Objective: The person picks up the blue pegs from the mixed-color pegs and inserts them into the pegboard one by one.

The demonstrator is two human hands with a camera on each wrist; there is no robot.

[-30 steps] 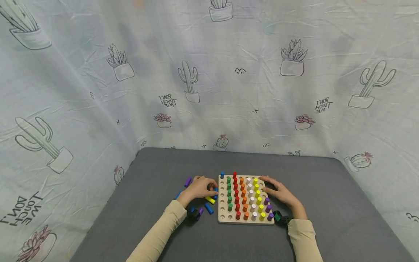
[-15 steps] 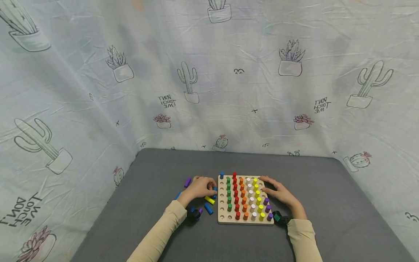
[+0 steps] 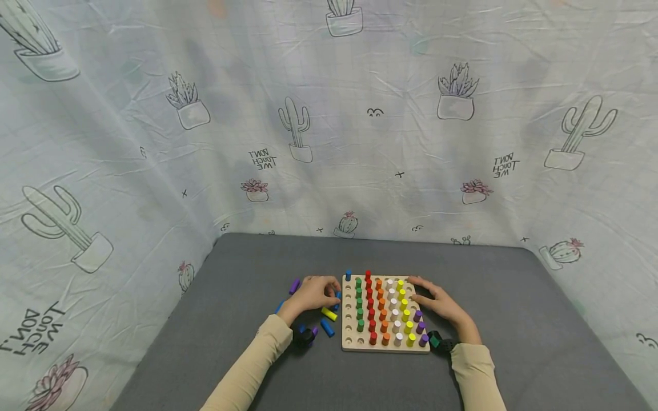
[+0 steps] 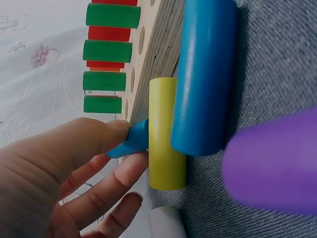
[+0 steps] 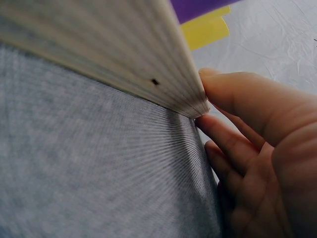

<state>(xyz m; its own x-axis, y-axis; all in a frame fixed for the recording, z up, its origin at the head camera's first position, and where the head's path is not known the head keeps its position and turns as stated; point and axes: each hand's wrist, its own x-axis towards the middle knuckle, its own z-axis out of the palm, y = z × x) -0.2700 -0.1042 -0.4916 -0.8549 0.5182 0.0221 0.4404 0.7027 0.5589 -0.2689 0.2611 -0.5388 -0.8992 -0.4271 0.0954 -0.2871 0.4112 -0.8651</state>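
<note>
My left hand (image 3: 313, 292) is just left of a wooden pegboard (image 3: 354, 347). Between its thumb and a fingertip it pinches a blue peg (image 4: 136, 141), partly covered by the fingers and by a yellow peg (image 4: 166, 134) in the left wrist view. On the board stand rows of green, red, orange, white, yellow and purple pegs, with a lone blue peg (image 3: 348, 275) at the far left corner. Along the board's right side rests my right hand (image 3: 441, 302). Its thumb and forefinger touch that edge, the fingers extended and relaxed.
Loose pegs lie on the grey cloth left of the board: a blue peg (image 3: 327, 327) in front of the yellow one, and a purple peg (image 3: 295, 286) behind the left hand. Others are partly hidden by the left wrist. A patterned curtain (image 3: 329, 131) hangs behind the table.
Both hands stay almost where they were. The left fingertips and the blue peg between them have shifted only slightly.
</note>
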